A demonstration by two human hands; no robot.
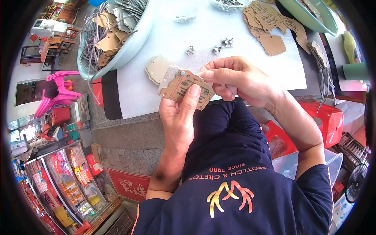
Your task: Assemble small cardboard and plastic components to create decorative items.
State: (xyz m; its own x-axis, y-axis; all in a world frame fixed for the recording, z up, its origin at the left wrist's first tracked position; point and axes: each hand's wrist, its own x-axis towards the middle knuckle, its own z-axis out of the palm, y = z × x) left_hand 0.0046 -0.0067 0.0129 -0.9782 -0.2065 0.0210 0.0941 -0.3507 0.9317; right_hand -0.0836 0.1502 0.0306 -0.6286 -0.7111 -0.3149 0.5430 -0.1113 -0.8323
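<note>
A brown card (181, 84) in the left hand (178, 121).
The thumb presses its top, with the card about 1 o'clock from that hand. It's at 9 o'clock from the right hand (243, 78), whose fingers bend almost closed; I can't tell if they pinch anything.

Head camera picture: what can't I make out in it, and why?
All in the head view:
Left hand: most fingers are hidden behind the printed brown card it holds.
Right hand: anything between its fingertips is covered by its own fingers.
Loose metal pieces: too small to tell their exact shape.
Green basin: cut off by the top edge.
</note>
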